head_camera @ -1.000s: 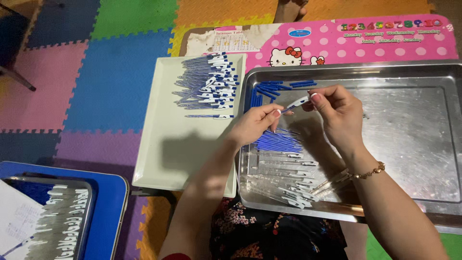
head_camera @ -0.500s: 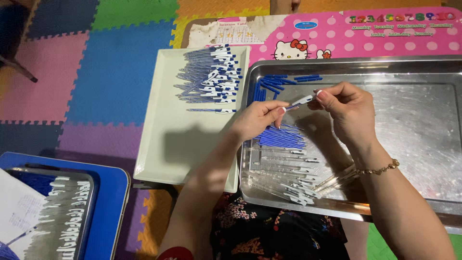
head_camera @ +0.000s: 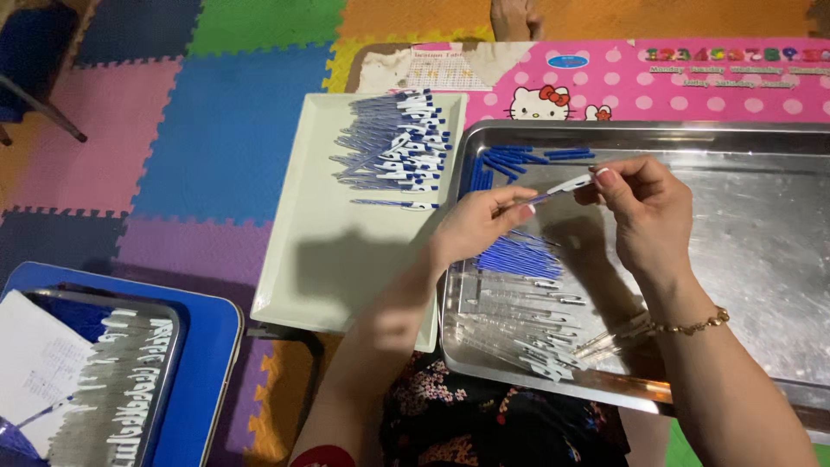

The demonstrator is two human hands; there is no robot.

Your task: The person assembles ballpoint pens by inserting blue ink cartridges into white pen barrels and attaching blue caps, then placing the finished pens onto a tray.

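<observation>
Both hands meet above the left part of the steel tray: the left hand pinches the blue end of a slim pen part and the right hand pinches its white end. Below them lie blue refills and clear barrels, while the tray's right half lies bare. Just left, edge to edge, a white tray carries finished pens at its far end.

Above your trays, a white printed paper sheet lies on the pink polka-dot surface, by a small blue oval sticker. Another white printed paper sits bottom left.
</observation>
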